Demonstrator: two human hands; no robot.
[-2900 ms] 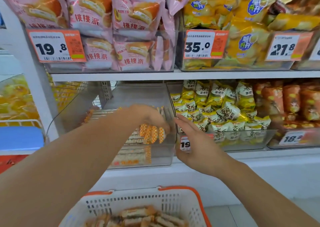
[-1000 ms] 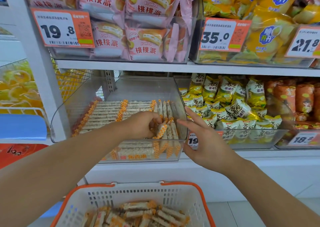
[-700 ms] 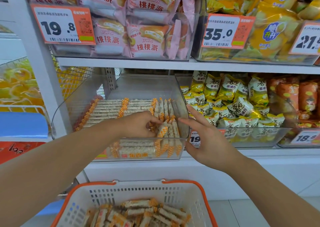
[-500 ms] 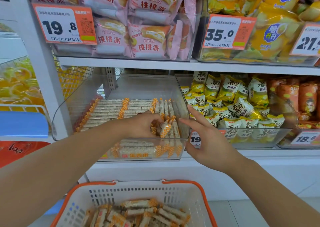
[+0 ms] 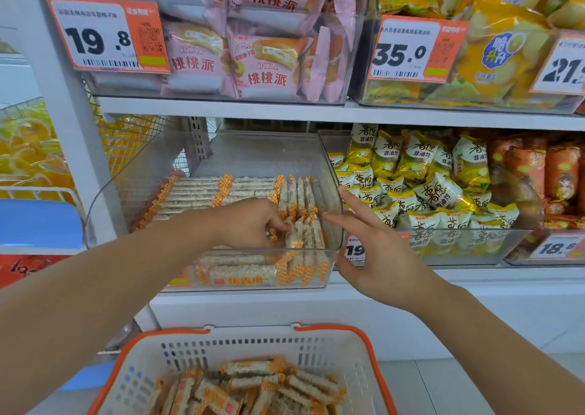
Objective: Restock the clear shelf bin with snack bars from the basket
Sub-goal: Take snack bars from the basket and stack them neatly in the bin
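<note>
The person stands in front of a shelf [image 5: 316, 112] full of snacks. The left hand [image 5: 250, 223] is inside the clear bin [image 5: 329, 193], and its fingers are pinched on one snack bar [image 5: 294, 232] near the front right corner. More snack bars [image 5: 202, 193] lie flat in rows in the bin, and a few stand on their ends at the right side. The right hand [image 5: 376, 253] is open with its fingers spread — it is at the bin's right front corner, but I cannot tell if it touches the bin. Down low sits a white basket [image 5: 240, 345] with an orange rim, and a pile of the same bars lies in it. Yellow snack bags [image 5: 421, 177] fill the next bin to the right.
</note>
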